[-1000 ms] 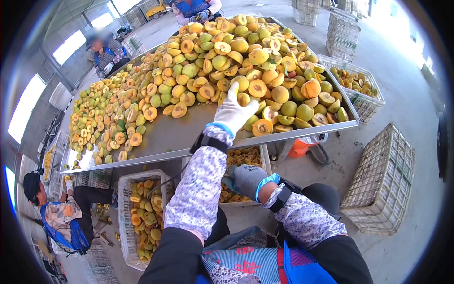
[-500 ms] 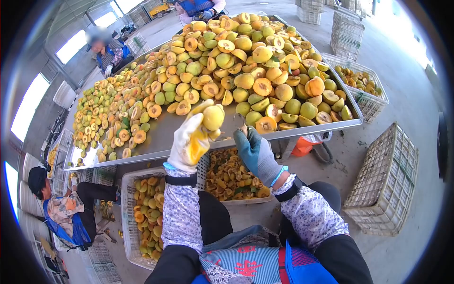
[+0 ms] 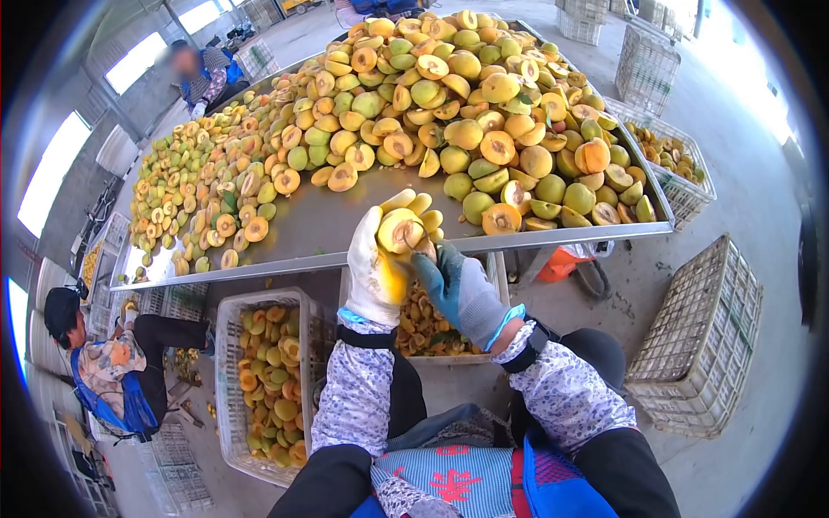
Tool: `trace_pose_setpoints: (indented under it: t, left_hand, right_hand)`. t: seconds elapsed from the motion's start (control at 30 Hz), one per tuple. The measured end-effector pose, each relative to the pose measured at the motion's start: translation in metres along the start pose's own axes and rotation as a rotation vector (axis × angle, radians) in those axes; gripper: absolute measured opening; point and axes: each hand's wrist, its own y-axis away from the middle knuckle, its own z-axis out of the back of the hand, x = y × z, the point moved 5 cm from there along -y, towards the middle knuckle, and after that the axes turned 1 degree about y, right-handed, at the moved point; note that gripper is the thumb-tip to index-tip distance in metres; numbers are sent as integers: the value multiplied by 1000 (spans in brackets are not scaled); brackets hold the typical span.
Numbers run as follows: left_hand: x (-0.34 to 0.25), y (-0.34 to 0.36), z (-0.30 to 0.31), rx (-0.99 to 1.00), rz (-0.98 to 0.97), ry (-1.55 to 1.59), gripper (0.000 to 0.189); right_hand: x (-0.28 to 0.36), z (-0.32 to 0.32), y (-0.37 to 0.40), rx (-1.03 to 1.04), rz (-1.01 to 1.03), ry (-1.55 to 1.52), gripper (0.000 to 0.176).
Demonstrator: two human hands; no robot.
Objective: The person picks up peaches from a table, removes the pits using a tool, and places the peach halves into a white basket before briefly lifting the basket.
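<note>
My left hand (image 3: 380, 259), in a white glove stained yellow, is wrapped round a halved yellow peach (image 3: 401, 230) with its cut face turned up. My right hand (image 3: 462, 289), in a grey-and-teal glove, is closed on a small pitting tool (image 3: 426, 249); its short brownish handle end shows, and its metal loop is hidden at the fruit. The two hands meet just in front of the metal table's (image 3: 302, 263) near edge. A large heap of halved peaches (image 3: 466, 104) covers much of that table.
Below are a crate of peach halves (image 3: 218, 380) at left and a crate of fruit pieces (image 3: 496, 289) under the table edge. An empty-looking slatted crate (image 3: 699, 337) stands right. Co-workers sit at the left (image 3: 121, 363) and far left corner (image 3: 207, 78).
My left hand has turned the peach so its cut face shows and moved right and down. My right hand has brought the tool against the fruit.
</note>
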Motion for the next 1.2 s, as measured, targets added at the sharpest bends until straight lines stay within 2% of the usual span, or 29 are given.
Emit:
trace_pose_setpoints:
  t: [0.17,0.27,0.37,0.6,0.7,0.77,0.87,0.97,1.07,1.17,1.2]
  left_hand:
    - [5,7,-2,-116,-51,32,46]
    - [8,12,5,-210,-107,-77,43]
    - [6,15,7,-234,-148,-135,42]
    - [-6,20,-1,-310,-335,-343,37]
    - [-7,19,1,-252,-208,-413,40]
    - [-5,18,1,-235,-191,-373,41]
    - [-8,17,1,-174,-127,-402,43]
    - [-15,16,2,-125,-14,-550,43]
    - [-13,15,2,-111,57,-605,44]
    - [-9,14,8,-99,45,-444,44]
    - [-8,14,10,-95,34,-369,45]
  right_hand:
    - [6,-12,4,-28,6,-145,32]
    - [-6,-29,8,51,-45,-227,31]
    - [-2,-29,11,96,-78,-121,31]
    - [-17,-44,15,247,-231,-338,34]
    - [-6,-37,19,303,-286,-312,36]
    - [-8,-40,23,272,-248,-354,37]
    - [-3,-36,25,365,-326,-400,40]
    - [-11,-33,21,300,-164,-198,46]
    - [-1,-29,27,538,-545,-401,52]
    - [15,-29,35,639,-696,-650,53]
    - [15,-29,33,640,-674,-616,53]
